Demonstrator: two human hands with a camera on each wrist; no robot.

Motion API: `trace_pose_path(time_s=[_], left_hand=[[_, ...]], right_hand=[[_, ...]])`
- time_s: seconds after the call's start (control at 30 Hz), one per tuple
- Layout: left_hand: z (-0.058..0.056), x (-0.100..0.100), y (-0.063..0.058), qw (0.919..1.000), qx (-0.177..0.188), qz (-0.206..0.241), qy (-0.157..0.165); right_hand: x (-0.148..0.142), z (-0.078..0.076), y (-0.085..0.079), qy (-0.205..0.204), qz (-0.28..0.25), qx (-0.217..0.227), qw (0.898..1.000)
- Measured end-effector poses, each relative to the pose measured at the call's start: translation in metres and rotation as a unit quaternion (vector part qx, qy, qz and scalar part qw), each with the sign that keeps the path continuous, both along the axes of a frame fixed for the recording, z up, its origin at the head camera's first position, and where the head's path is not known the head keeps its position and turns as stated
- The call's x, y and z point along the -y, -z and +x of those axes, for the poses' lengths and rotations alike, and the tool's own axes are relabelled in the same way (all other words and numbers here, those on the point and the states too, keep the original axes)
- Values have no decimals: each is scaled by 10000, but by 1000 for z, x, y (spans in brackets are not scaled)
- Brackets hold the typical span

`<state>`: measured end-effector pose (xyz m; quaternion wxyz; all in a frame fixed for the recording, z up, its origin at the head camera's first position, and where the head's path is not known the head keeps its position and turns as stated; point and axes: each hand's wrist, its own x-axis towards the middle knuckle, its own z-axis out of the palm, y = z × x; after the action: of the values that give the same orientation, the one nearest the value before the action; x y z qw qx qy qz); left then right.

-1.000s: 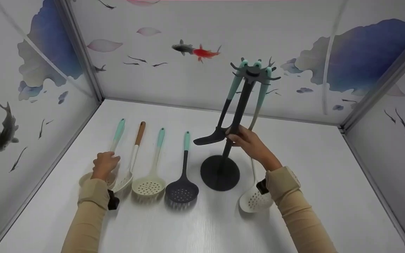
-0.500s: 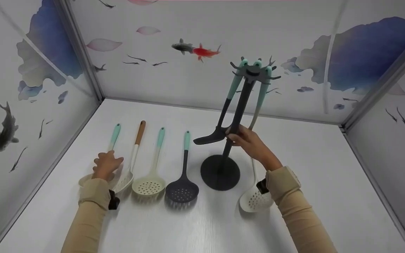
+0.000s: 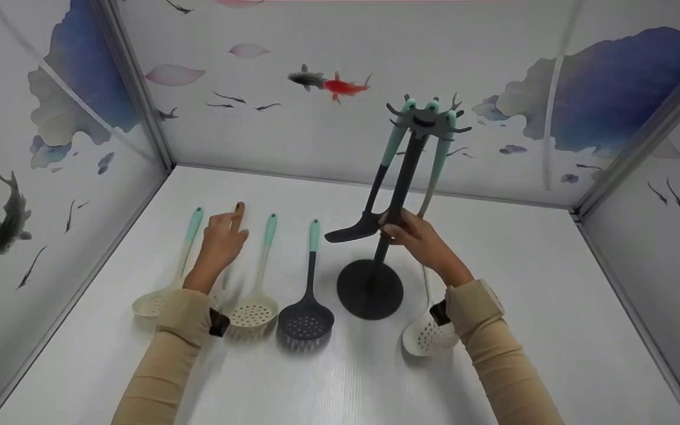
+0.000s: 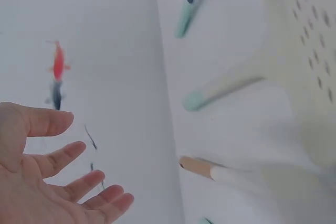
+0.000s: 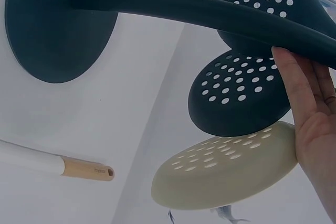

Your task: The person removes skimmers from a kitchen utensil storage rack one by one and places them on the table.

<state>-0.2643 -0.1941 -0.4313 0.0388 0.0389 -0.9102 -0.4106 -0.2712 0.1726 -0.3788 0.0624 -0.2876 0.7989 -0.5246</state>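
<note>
My right hand (image 3: 419, 239) grips the post of a black utensil stand (image 3: 408, 177). From the stand's top hooks hang several mint-handled utensils; in the right wrist view they include a black skimmer (image 5: 236, 103) and a cream skimmer (image 5: 220, 174). My left hand (image 3: 219, 245) is over the brown-handled skimmer (image 3: 238, 212), covering much of it. Its fingers are spread and hold nothing in the left wrist view. To its left lies a cream skimmer (image 3: 152, 304) with a mint handle. A second cream skimmer (image 3: 251, 313) and a black skimmer (image 3: 306, 323) lie to its right.
Right of the stand's round base (image 3: 369, 289) lies a white skimmer (image 3: 425, 339), partly behind my right wrist. Its wooden handle (image 5: 89, 169) shows in the right wrist view. Printed walls (image 3: 293, 141) enclose the white table (image 3: 316, 389) at the back and both sides.
My left hand has left the leftmost cream skimmer and moved right and farther back, over the brown-handled skimmer. That cream skimmer's handle shifted slightly left earlier. My right hand and the stand stay put.
</note>
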Motion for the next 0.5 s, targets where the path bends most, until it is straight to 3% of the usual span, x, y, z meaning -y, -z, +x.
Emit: trace_pose_path(time_s=[0.17,0.33,0.5], left_hand=[[6,-36,-24,9928,-764,670,636],[14,-77,-50,9728,-1301,1334,1374],[17,-114,-71,9506,-1537,1727,2069]], right_hand=[[0,1,0,69,-8,-24,10000],[0,2,1,127,-9,-75,9999],[2,2,1,198,-19,-75,9998]])
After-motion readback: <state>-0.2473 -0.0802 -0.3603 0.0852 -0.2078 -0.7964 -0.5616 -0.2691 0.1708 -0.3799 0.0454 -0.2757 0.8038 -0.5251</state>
